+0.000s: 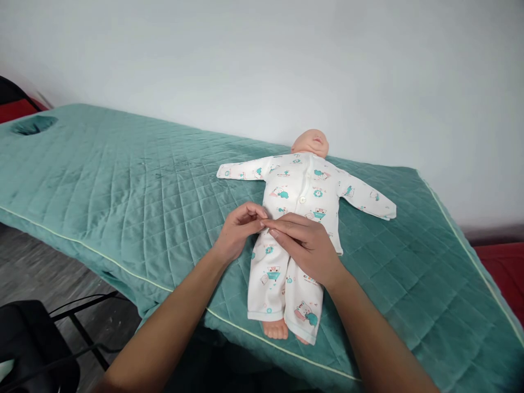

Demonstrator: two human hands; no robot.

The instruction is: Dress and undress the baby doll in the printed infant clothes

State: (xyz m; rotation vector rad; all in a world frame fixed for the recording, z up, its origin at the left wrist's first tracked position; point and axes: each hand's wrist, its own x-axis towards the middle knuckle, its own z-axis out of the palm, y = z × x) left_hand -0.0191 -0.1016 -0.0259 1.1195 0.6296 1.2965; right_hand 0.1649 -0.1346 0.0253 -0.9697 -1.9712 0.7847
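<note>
A baby doll (311, 143) lies on its back on a teal quilted massage bed (143, 185), arms spread, feet toward me. It wears a white printed shirt (305, 188) with buttons and matching white printed trousers (282, 289). My left hand (238, 232) is curled, pinching the cloth at the doll's waist on its left side as I see it. My right hand (307, 245) rests over the waist with fingers together, pointing left and meeting the left hand's fingertips on the same cloth. The doll's bare feet (276, 329) stick out near the bed's front edge.
The bed has a face hole (33, 125) at its far left end and a pale piping along its edge. A white wall stands behind. A black stool or bag (33, 344) with a cable sits on the grey floor at lower left. Red padding (505, 273) shows at right.
</note>
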